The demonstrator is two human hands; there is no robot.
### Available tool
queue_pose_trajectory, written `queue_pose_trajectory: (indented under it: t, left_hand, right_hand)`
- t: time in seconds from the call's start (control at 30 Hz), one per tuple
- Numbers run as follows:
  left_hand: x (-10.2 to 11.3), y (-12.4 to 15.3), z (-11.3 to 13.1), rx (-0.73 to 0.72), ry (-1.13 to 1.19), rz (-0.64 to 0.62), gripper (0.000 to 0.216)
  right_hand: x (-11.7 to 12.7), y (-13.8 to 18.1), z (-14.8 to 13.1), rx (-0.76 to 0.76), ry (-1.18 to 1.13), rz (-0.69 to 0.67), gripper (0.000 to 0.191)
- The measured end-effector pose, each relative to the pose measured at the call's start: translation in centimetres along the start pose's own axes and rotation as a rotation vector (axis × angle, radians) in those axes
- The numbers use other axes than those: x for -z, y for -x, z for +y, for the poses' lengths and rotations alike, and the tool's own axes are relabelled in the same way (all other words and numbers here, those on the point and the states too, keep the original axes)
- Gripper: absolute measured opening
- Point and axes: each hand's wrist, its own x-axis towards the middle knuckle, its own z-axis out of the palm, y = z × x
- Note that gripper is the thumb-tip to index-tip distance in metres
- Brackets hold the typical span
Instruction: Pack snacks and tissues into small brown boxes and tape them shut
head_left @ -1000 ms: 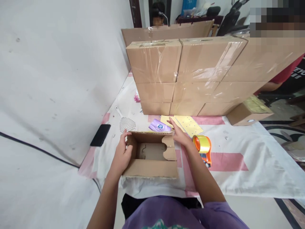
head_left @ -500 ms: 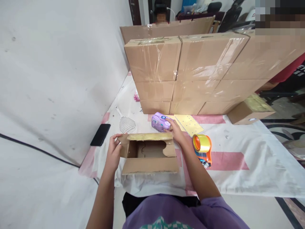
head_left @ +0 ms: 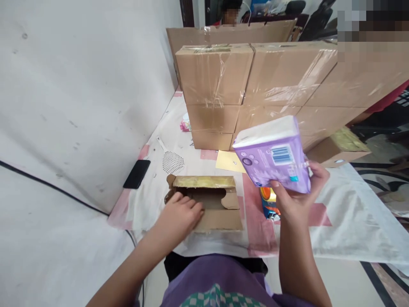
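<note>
My right hand (head_left: 295,192) grips a purple-and-white plastic-wrapped pack (head_left: 275,155) by its lower right end and holds it tilted in the air, its barcode towards me. What the pack contains I cannot make out. Below and to the left stands a small cardboard box (head_left: 220,220) with its top open. My left hand (head_left: 183,211) lies over the box's left end, fingers bent over the edge of the opening and the thumb hidden. Behind the pack, a tape dispenser (head_left: 268,202) with a yellow roll is partly covered.
A wall of taped cardboard boxes (head_left: 217,76) stands at the back of the cloth-covered table (head_left: 354,213). A white slotted skimmer (head_left: 172,162), a black phone (head_left: 136,174) and a yellow sheet (head_left: 228,161) lie on it. Another carton (head_left: 338,153) stands at right; people are beyond.
My right hand has lifted the purple pack from the table, up and to the right. My left hand has moved from the box's left flap onto its opening.
</note>
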Motion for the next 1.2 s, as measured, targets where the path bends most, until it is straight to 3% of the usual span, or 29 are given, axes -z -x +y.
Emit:
queue_pose_trajectory:
  t: [0.1,0.23,0.57,0.73,0.87,1.07,1.2]
  left_hand:
    - [-2.3,-2.7,2.3,0.086,0.112,-0.133,0.046]
    - [-4.2,-5.1,3.2,0.138,0.156,-0.277,0.072]
    - [-5.1,-6.1,2.6,-0.010,0.106,-0.319,0.073]
    - [-6.4,-5.8,4.1,-0.056,0.068,-0.248,0.053]
    - [-5.9,-5.7,5.0,-0.050,0.152,-0.252,0.042]
    - [-3.3,-7.9,3.3,-0.114,0.269,-0.122,0.062]
    - [-1.6,-10.1,1.8,-0.100,0.167,-0.260,0.056]
  right_hand:
    - [0.2,1.0,-2.0,0.063,0.020,-0.004,0.068]
    - [0.3,1.9,-3.0,0.101,0.016,-0.035,0.064]
    - [1.6,3.4,-4.1,0.076,0.077,-0.033,0.057]
    - [2.1,4.1,-3.6,0.139,0.090,-0.098,0.058]
    - [2.1,4.0,-3.2,0.215,0.033,-0.142,0.064]
    - [1.6,3.7,-3.4,0.206,0.005,-0.156,0.065]
    - [1.6,3.7,-3.1,0.210,0.017,-0.162,0.063]
